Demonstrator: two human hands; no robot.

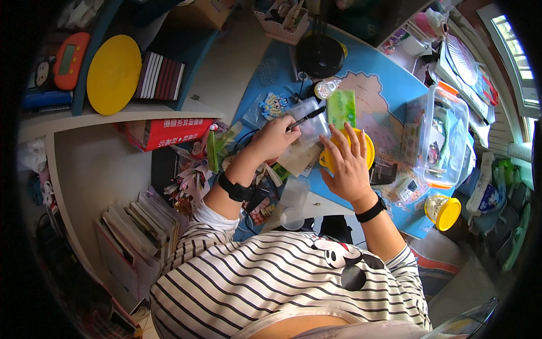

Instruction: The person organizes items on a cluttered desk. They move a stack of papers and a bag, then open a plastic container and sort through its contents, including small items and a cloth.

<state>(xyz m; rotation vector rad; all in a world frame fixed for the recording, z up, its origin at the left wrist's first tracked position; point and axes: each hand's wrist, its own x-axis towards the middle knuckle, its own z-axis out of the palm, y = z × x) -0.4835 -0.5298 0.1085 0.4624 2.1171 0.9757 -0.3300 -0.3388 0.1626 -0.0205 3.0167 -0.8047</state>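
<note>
My left hand [275, 137] holds a black pen [307, 119] between thumb and fingers, its far part lying over a clear plastic box [311, 108]. Fingers apart, my right hand [348, 163] rests over a round yellow lid [367, 146] and hides part of it. One fingertip of that hand is at the near corner of the clear box. Just beyond the lid lies a green packet [341, 110]. Papers [296, 159] lie under and beside the box, between my two hands. A correction tape dispenser [327, 89] sits beyond the box.
A large clear storage bin [444, 127] with orange clips stands at the right. Near the table's edge lies a yellow-lidded tub [448, 214]. A black lamp base [320, 55] and a pink basket [283, 31] stand at the back. Loose craft items crowd the left.
</note>
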